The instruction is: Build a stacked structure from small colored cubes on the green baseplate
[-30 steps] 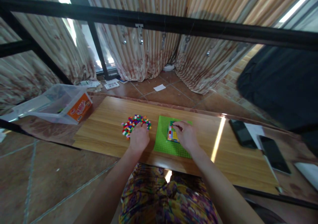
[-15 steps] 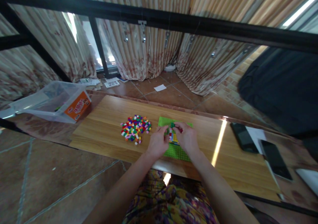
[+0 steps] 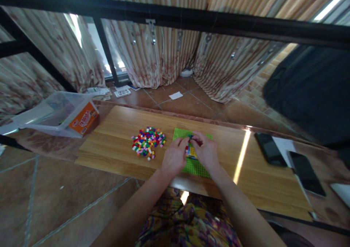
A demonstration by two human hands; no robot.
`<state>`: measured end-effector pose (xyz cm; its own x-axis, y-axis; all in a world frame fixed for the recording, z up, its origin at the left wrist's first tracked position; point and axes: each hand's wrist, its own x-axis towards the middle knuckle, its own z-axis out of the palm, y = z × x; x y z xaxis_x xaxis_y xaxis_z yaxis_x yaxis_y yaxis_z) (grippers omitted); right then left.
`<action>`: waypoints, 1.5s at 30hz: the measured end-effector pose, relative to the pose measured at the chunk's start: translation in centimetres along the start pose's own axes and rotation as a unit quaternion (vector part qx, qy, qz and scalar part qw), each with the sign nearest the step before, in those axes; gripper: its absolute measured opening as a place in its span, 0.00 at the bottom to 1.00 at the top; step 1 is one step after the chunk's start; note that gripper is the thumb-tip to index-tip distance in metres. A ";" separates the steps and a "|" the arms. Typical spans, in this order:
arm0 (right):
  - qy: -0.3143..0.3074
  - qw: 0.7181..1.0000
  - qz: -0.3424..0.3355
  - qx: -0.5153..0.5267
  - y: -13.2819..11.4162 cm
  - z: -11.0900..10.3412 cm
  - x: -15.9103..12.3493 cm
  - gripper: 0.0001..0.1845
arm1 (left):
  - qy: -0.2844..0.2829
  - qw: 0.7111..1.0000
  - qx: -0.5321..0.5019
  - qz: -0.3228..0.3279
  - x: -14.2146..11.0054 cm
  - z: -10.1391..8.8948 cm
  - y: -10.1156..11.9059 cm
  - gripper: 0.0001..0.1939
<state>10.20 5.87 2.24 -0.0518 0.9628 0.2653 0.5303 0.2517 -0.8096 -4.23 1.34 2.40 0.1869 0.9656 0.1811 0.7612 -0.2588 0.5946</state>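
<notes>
A green studded baseplate (image 3: 196,169) lies on the wooden board between my hands. On it stands a small structure of toy bricks (image 3: 192,152), with yellow, red, white and blue parts showing. My left hand (image 3: 175,155) is closed at its left side, fingertips against the bricks; anything pinched there is hidden. From the right, my right hand (image 3: 205,151) pinches at the far end of the structure, by a dark green brick (image 3: 189,135). The fingertips of both hands nearly meet there. Left of the baseplate is a loose pile of small colourful bricks (image 3: 147,142).
The wooden board (image 3: 109,145) rests on a low table. A clear plastic box (image 3: 58,117) with an orange label lies at the left. Two dark phones (image 3: 270,149) and white paper (image 3: 283,146) are at the right. A black rail (image 3: 175,19) crosses in front of curtains.
My left fingers have moved slightly right and up, closing in on the far end of the brick structure. The right fingertips have come nearer to them. The view has shifted a little.
</notes>
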 end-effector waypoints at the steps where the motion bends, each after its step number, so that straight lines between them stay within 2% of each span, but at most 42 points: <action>1: 0.004 1.000 0.006 0.009 0.0 -0.1 -0.1 0.15 | -0.006 1.000 0.014 0.003 0.0 0.0 0.0 0.25; 8: 0.070 0.986 0.081 0.125 0.5 -1.1 -1.3 0.15 | -0.040 0.990 0.135 0.018 0.4 -0.2 0.3 0.29; 12: 0.081 0.982 0.096 0.138 0.8 -2.0 -2.0 0.14 | -0.041 0.980 0.193 0.028 0.6 -0.2 0.5 0.27; 22: 0.099 0.974 0.114 0.171 0.8 -2.5 -2.5 0.15 | -0.022 0.972 0.221 0.077 1.1 0.6 0.1 0.27; 29: 0.076 0.981 0.095 0.148 1.3 -2.2 -2.4 0.10 | -0.021 0.968 0.235 0.085 1.2 1.1 -0.1 0.26; 37: 0.043 0.999 -0.015 0.018 -0.2 -2.5 -0.3 0.12 | -0.007 0.964 0.250 0.089 1.0 1.4 0.4 0.26; 45: 0.028 0.999 -0.017 0.008 0.0 -2.4 -0.2 0.12 | -0.001 0.984 0.167 0.056 0.3 1.2 -0.2 0.33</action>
<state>12.23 5.43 3.48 -0.0215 0.9470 0.3206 0.5156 0.2852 -0.8080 -3.60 1.69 1.42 0.2813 0.9319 0.2289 0.8975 -0.3399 0.2810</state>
